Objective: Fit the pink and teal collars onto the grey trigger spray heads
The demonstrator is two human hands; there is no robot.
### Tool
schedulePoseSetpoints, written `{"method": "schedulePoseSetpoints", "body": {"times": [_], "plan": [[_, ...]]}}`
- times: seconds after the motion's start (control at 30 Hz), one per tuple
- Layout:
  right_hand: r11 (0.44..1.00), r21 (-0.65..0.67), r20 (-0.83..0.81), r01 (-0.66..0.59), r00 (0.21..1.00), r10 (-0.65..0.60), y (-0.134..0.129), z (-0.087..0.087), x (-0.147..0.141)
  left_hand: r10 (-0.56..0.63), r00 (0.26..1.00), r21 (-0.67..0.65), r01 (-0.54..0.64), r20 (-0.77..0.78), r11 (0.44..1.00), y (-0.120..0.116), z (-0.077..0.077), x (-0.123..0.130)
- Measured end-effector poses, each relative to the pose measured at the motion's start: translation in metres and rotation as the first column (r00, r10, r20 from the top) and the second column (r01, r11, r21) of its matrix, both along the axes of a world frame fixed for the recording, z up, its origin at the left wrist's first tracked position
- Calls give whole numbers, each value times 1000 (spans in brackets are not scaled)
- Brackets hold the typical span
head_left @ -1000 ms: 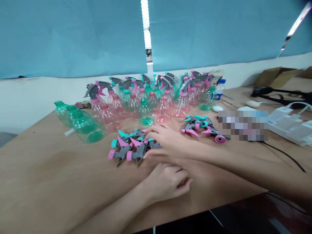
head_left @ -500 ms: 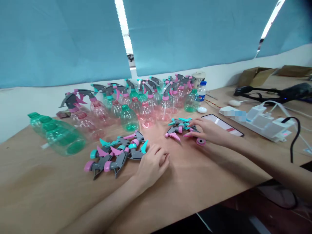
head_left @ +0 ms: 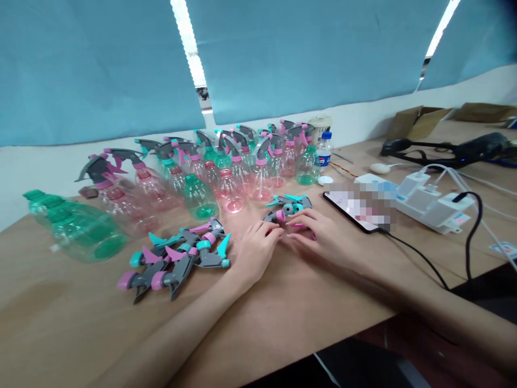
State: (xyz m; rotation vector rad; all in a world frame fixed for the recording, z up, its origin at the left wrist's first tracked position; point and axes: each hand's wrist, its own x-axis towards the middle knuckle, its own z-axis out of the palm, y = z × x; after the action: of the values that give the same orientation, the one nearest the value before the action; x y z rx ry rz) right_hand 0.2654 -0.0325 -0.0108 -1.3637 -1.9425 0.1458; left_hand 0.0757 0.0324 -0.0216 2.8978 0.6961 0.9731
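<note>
My left hand (head_left: pixel 256 250) is over the brown table with its fingers curled round a pink-and-grey spray head (head_left: pixel 277 217), which is partly hidden. Close beside it, my right hand (head_left: pixel 319 240) has its thumb and fingers apart around another pink spray part (head_left: pixel 313 235), mostly covered by the hand. Just beyond the hands lie turquoise-and-grey spray heads (head_left: pixel 293 205). A pile of pink, turquoise and grey spray heads (head_left: pixel 181 264) lies left of my left hand. Behind stand clear pink bottles (head_left: pixel 232 194) and green bottles (head_left: pixel 200 199), several with spray heads.
Green bottles (head_left: pixel 86 231) stand at the far left. On the right are a phone (head_left: pixel 355 210) with a black cable, a white power strip (head_left: pixel 428 202) with plugs, and black headgear (head_left: pixel 468 151). A blue-capped bottle (head_left: pixel 324 148) stands near the wall.
My right hand has moved left, close to my left hand. My left hand has shifted to the pink-and-grey spray head. The view has turned slightly right, and more of the phone shows.
</note>
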Motion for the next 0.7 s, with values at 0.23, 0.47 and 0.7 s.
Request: {"method": "schedulePoseSetpoints", "body": {"times": [0.23, 0.47, 0.7], "plan": [[975, -205, -162, -84, 986, 51, 1, 2, -27, -161, 965, 84, 147, 207, 986, -32, 11, -41], [911, -168, -229, -376, 914, 335, 12, 14, -51, -292, 920, 36, 293, 260, 956, -57, 19, -75], [816, -329, -499, -475, 821, 277, 21, 30, -65, -209, 918, 59, 201, 338, 978, -54, 37, -96]]}}
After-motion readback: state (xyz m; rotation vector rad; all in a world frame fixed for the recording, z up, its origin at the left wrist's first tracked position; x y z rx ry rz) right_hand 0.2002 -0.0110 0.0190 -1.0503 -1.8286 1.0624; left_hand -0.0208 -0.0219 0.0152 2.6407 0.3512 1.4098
